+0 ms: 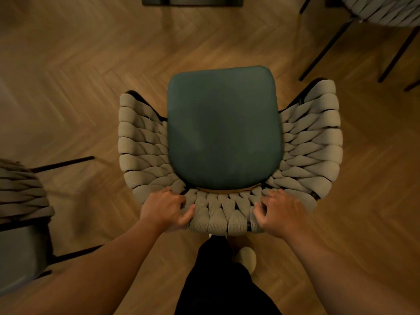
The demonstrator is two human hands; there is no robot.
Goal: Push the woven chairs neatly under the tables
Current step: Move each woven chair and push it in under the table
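The left hand (164,209) and right hand (281,212) each gripped the woven chair (223,128) by its back rim. It stood on the wooden floor (79,76), well apart from the table (192,1) ahead

**Out of sight, off frame, out of focus**

Hidden under the green cushion (222,128): seat frame and all legs of the middle woven chair (218,217). Curled over its back rim and partly out of sight: fingertips of the left hand (164,208). Smeared by motion: right hand (281,210), finger outlines soft, tips lost against the weave.

Cut by the left edge and blurred: a second woven chair (22,196). Cut by the top and right edges: a third woven chair (384,10), only weave and thin dark legs showing. Cropped at the top edge: dark flat shape (193,1), table or base, not to be told.

Half covered by a black trouser leg (218,280): pale shoe (246,258). Blurred toward the corners: herringbone floor (68,76).
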